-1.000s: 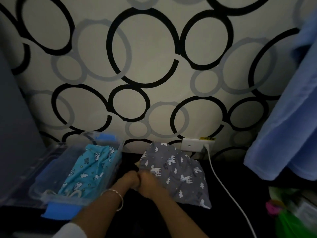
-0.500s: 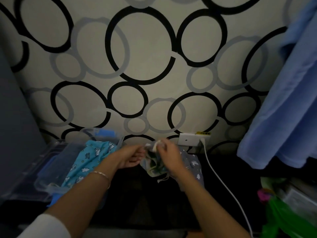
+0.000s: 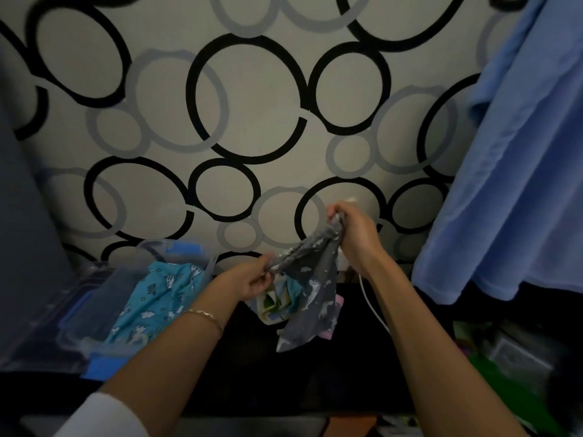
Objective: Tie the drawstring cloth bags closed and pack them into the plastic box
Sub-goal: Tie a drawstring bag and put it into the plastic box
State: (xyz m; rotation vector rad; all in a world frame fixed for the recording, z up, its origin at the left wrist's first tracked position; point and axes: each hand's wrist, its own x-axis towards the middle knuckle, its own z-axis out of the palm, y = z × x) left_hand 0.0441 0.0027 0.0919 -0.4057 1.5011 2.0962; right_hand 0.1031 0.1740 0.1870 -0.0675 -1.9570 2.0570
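A soft matt cloth is seen in the grey printed bag (image 3: 310, 279); glossy clear plastic forms the box (image 3: 79, 313), matt cloth the turquoise bag (image 3: 157, 304).

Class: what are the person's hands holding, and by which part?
Both hands, left and right, hold the grey bag by its gathered top edge, one at each end.

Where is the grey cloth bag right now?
The grey bag hangs mid-frame above the dark table, gripped by the left hand and right hand, just right of the plastic box.
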